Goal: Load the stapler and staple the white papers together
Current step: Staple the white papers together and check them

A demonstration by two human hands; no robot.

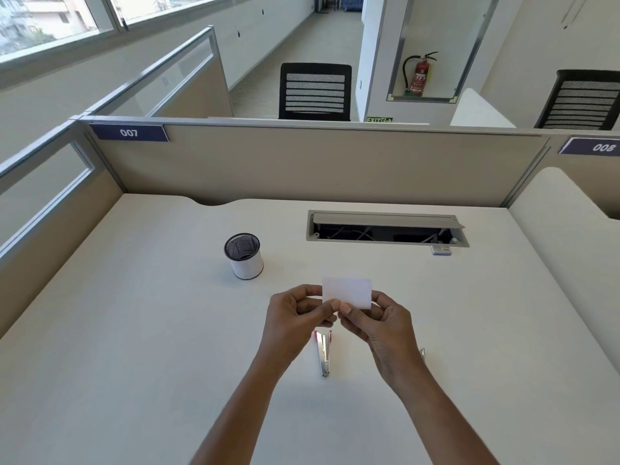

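Observation:
Small white papers [347, 292] are held up above the white desk [134, 330], roughly at its middle. My left hand [295, 317] pinches their lower left edge and my right hand [375, 325] pinches the lower right edge. Below my hands a pink and silver stapler [323, 354] lies on the desk, partly hidden by my left hand, its metal magazine pointing toward me. A small metal piece [422, 354] shows beside my right wrist.
A mesh pen cup [244, 256] with a white band stands at the left of the papers. A cable tray [385, 229] with its lid raised is sunk into the desk's far side. A small purple box [441, 250] sits by its right end. Beige partitions enclose the desk.

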